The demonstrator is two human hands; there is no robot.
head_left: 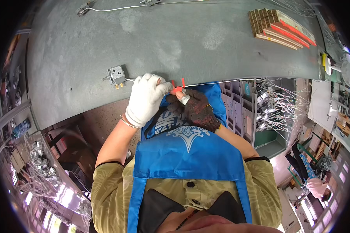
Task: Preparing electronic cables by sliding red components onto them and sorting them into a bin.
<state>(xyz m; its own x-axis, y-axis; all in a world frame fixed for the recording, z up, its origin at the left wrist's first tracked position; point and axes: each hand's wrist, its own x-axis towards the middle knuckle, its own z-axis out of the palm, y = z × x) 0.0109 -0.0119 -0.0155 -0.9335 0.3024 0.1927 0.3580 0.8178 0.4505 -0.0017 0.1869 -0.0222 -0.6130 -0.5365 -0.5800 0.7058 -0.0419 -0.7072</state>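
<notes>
In the head view, the small boxy metal device [116, 73] sits near the front edge of the grey table [85, 54], and everything else can be placed from it. The white wire [221, 82] leaves the device's right side, passes behind the left hand [146, 95], and shows again further right, its long axis running roughly along the table edge. The red tape [177, 89] lies to the right of the device and slightly nearer the wearer, on that wire, with a narrow end standing up. The left hand, in a white glove, is the nearer one to the device; its fingers are curled, the tips pinching at the wire just beside the tape. The right hand [198, 110], in a dark glove, is further right of the device and closer to the body, its bare fingertip pressed to the tape; how its thumb meets it is partly hidden. The relation that seems to matter most is the tape lying across the wire, between both sets of fingertips.
</notes>
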